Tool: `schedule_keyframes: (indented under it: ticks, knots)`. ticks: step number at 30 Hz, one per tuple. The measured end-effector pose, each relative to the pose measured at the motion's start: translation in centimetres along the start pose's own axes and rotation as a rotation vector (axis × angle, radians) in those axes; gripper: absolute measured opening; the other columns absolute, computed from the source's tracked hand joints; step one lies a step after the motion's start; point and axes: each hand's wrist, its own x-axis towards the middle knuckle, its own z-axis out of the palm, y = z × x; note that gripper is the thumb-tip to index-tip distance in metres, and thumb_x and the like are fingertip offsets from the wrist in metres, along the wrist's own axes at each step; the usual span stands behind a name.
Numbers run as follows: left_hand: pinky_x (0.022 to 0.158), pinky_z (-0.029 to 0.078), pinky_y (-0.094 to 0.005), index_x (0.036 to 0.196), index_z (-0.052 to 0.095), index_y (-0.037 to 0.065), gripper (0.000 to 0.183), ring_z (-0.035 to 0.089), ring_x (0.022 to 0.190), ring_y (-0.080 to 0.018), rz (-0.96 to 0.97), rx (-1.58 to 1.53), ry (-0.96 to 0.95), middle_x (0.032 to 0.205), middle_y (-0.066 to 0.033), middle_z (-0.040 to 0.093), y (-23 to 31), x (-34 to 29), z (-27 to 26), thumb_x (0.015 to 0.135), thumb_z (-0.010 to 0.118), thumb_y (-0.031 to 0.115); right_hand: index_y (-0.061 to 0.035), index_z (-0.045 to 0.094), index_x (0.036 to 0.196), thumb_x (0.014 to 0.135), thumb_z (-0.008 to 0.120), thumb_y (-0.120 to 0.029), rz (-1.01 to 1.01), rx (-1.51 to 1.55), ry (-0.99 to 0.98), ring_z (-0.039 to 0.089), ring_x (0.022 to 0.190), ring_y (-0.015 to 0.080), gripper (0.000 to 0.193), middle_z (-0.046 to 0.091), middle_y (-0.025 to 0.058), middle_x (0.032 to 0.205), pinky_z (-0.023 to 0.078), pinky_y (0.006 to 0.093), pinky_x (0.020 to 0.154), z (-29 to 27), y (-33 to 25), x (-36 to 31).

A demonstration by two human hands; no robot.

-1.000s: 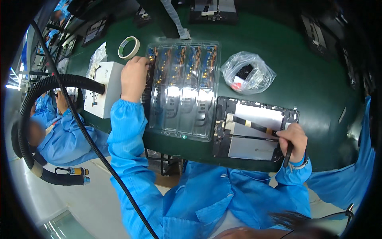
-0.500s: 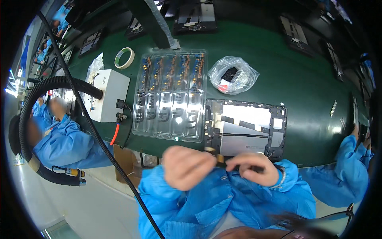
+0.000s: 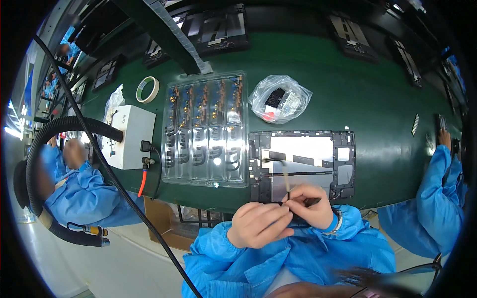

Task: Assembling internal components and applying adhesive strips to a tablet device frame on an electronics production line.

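Note:
Close in front of my body, both hands meet at the near edge of an opened tablet (image 3: pixel 343 174). A thin flex cable (image 3: pixel 286 180), tan with a dark bent end, rises from between my fingertips over the tablet. My right hand (image 3: pixel 313 207) is closed in a pinch on its lower end. A dark, slim object (image 3: pixel 312 201) also shows in that hand; its kind is unclear. My left hand (image 3: pixel 261 226) is closed, its fingertips against the cable's base, and partly hides it. The tablet lies flat with its inside showing.
Left of the tablet lies a clear blister tray (image 3: pixel 206 185) of small parts. Beyond are a plastic bag (image 3: pixel 298 107), a tape roll (image 3: pixel 155 90) and a white box (image 3: pixel 141 129) with a hose (image 3: pixel 54 124). A black cable (image 3: pixel 119 184) crosses the left. Co-workers sit both sides.
My left hand has moved right to meet the right hand. The flex cable now stands up between the fingertips. The whole view has shifted slightly.

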Motion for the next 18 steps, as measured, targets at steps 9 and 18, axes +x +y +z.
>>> schedule_keyframes:
  ticks: [9,18]
  knots:
    - [0.062,0.051,-0.0307,0.086,0.063,-0.001,0.022,0.063,0.075,-0.0234,-0.304,-0.034,0.042,0.090,-0.0115,0.063,0.0,0.6,0.4,0.066,0.070,0.004,-0.0012,0.062,0.095,0.071,0.064,0.000,-0.457,-0.526,-0.052,0.060,0.065,0.0253,0.024,0.061,0.0112,0.077,0.047,0.0313,0.055,0.2,-0.3,0.1]
    - [0.062,0.051,-0.0303,0.083,0.063,0.000,0.023,0.064,0.072,-0.0245,-0.336,-0.038,0.032,0.085,-0.0128,0.065,0.7,0.6,0.0,0.062,0.072,0.000,-0.0025,0.062,0.097,0.069,0.065,-0.001,-0.546,-0.577,-0.011,0.059,0.062,0.0233,0.029,0.060,0.0087,0.074,0.047,0.0306,0.053,0.3,0.3,-0.7]
